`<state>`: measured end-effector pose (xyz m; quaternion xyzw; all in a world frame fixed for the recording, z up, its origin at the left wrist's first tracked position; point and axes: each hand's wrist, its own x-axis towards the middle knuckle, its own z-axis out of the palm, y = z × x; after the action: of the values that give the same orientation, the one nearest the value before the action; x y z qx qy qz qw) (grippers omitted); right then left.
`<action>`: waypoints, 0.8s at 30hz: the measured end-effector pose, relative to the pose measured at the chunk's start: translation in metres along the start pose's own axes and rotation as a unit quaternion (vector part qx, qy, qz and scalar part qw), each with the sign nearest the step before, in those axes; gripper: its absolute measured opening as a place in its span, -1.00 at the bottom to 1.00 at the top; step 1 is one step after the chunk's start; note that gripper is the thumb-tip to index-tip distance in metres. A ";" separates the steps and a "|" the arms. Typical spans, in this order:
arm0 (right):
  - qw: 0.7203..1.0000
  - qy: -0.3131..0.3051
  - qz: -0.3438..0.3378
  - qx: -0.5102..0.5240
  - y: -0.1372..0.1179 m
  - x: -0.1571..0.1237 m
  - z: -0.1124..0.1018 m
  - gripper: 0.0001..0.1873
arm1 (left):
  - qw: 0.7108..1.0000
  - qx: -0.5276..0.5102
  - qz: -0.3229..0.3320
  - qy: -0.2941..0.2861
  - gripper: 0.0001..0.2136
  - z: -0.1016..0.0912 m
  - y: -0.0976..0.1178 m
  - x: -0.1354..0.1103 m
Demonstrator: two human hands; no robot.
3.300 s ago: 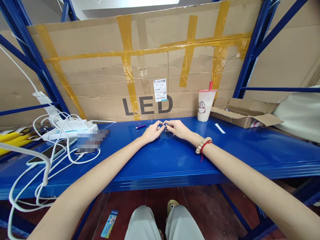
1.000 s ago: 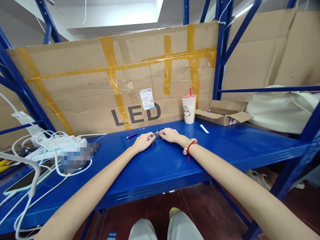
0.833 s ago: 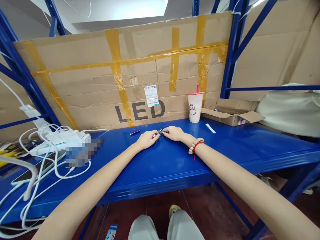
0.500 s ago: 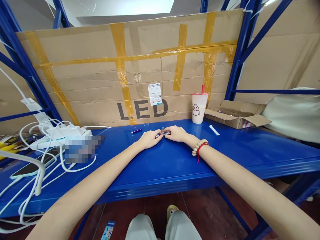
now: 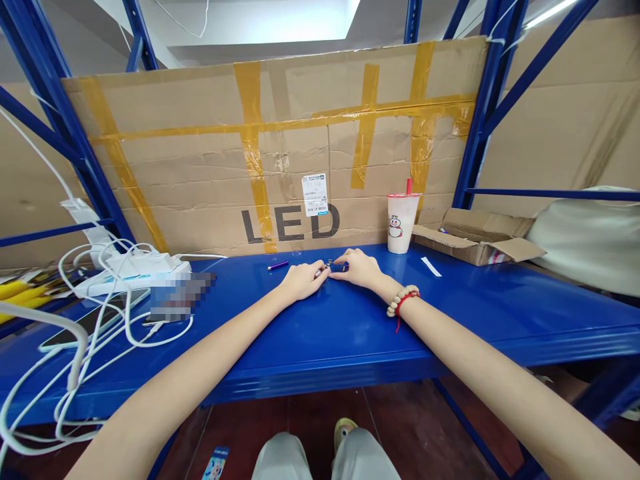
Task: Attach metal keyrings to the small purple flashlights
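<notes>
Both my hands rest far out on the blue shelf top, close together. My left hand has its fingers curled and pinches one end of a small metal object. My right hand, also with fingers closed, pinches the other end of the same small piece; I cannot make out what it is. A bead bracelet and a red string sit on my right wrist. A small purple pen-like stick lies on the shelf just left of my left hand.
A taped cardboard sheet marked LED stands behind. A drink cup with a red straw and an open cardboard box stand at the right. White cables, a power strip and a phone lie at the left.
The view has swung and tilted a little between frames. My hands have stayed together on the small metal piece with only slight finger shifts.
</notes>
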<state>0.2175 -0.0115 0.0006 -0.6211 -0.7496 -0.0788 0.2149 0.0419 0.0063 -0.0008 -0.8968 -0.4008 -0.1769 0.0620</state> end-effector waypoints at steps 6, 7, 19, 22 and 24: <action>0.998 -0.029 0.039 0.041 0.006 0.004 0.002 -0.62 | 0.999 0.039 -0.005 0.005 -0.67 -0.001 0.002 0.000; 0.997 -0.031 0.042 0.053 0.007 0.004 0.003 -0.65 | 0.999 0.045 -0.004 0.002 -0.67 -0.002 0.003 0.000; 0.998 -0.042 -0.005 0.049 0.003 0.004 0.003 -0.75 | 0.997 0.077 0.015 -0.005 -0.65 -0.002 0.003 0.000; 0.998 -0.048 -0.009 0.045 0.001 0.003 0.002 -0.74 | 0.997 0.077 0.017 -0.006 -0.65 -0.002 0.003 -0.001; 0.998 -0.049 -0.009 0.045 0.001 0.003 0.002 -0.74 | 0.997 0.074 0.018 -0.010 -0.65 -0.002 0.003 -0.001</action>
<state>0.2181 -0.0078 0.0004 -0.6070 -0.7678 -0.0165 0.2044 0.0432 0.0034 0.0010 -0.8983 -0.3976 -0.1367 0.1279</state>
